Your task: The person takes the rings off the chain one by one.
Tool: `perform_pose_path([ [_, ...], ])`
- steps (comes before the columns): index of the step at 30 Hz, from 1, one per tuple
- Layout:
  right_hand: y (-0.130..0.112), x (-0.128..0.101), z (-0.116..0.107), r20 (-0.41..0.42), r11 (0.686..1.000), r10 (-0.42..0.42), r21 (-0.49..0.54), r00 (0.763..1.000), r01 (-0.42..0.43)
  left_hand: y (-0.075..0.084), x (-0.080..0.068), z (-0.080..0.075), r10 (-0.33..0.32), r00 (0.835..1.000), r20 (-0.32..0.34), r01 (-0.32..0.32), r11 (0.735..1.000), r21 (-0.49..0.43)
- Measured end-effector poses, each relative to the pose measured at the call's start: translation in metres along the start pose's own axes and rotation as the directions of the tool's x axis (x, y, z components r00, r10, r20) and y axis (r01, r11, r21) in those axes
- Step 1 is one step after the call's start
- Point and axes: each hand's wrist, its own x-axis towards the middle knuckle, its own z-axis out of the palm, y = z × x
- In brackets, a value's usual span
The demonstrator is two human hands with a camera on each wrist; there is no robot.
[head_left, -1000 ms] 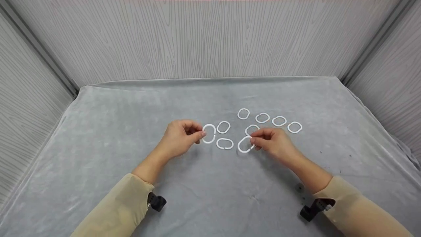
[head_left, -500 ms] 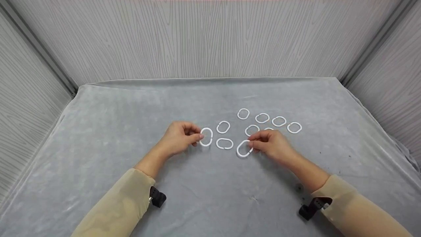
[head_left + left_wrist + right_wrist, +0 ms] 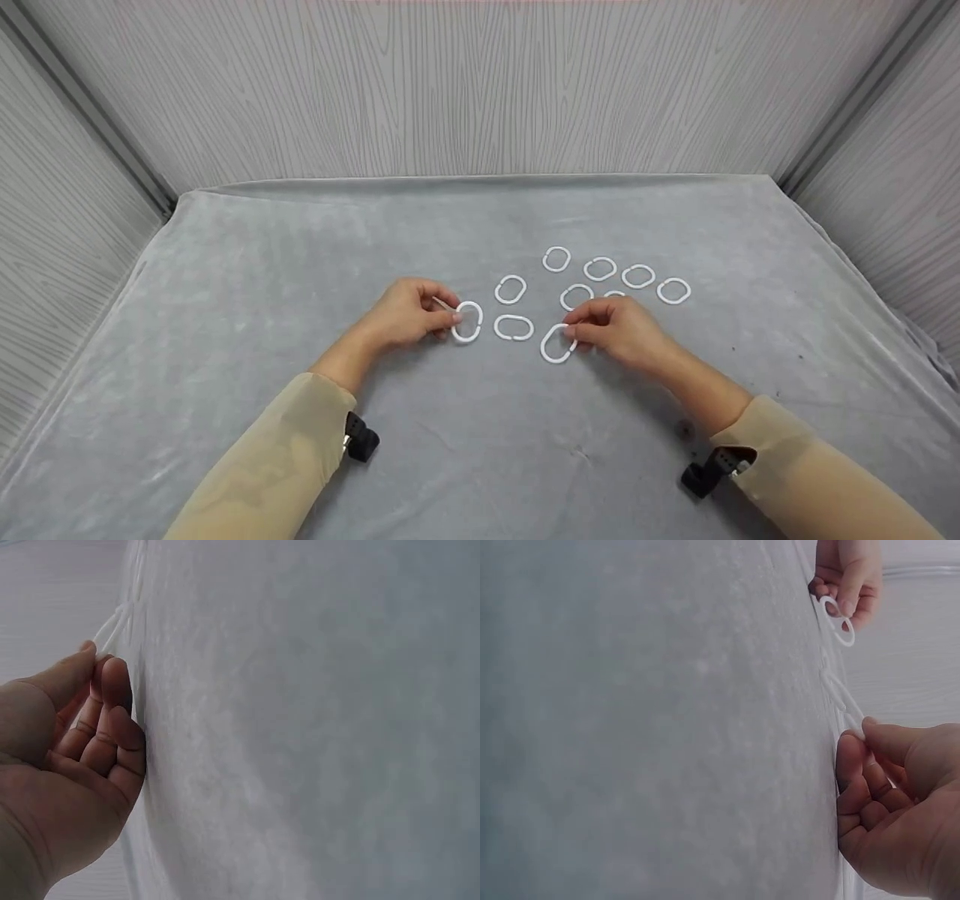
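Note:
My left hand (image 3: 409, 313) pinches a white oval split ring (image 3: 469, 340) between thumb and fingertips, a little left of the middle. Another such ring (image 3: 550, 358) is pinched by my right hand (image 3: 619, 330), its long side slanting toward me. Small gaps show in both rings. Between the hands one ring (image 3: 514, 338) lies flat on the grey cloth, with a second ring (image 3: 501, 300) just beyond it. In the left wrist view the left thumb (image 3: 71, 675) presses the held ring (image 3: 112, 628) against the index finger. The right wrist view shows both hands holding their rings.
Several more white rings lie beyond my right hand, among them a far ring (image 3: 556, 269) and a rightmost ring (image 3: 673, 301). One ring (image 3: 615, 293) is partly hidden behind the right hand. Grey cloth (image 3: 480, 465) covers the table; a wood-grain panel (image 3: 480, 90) stands behind it.
Both hands have drawn slightly toward me with their rings, the left also a bit leftward. A ring behind the right hand has come partly into sight. The lying rings have stayed put.

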Motion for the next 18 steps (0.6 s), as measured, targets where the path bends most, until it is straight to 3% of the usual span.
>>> perform_pose_path([
  [12,0.0031,0.0023,0.0003,-0.012,0.999,-0.019,-0.038,1.000,0.018,-0.0001,0.0076,0.0021,-0.067,0.997,-0.033,0.069,0.995,0.070],
  [18,0.0048,0.0027,0.0012,-0.031,0.999,-0.013,-0.052,0.999,0.011,-0.0001,0.0075,0.0020,-0.055,0.998,-0.043,0.059,0.991,0.116],
])
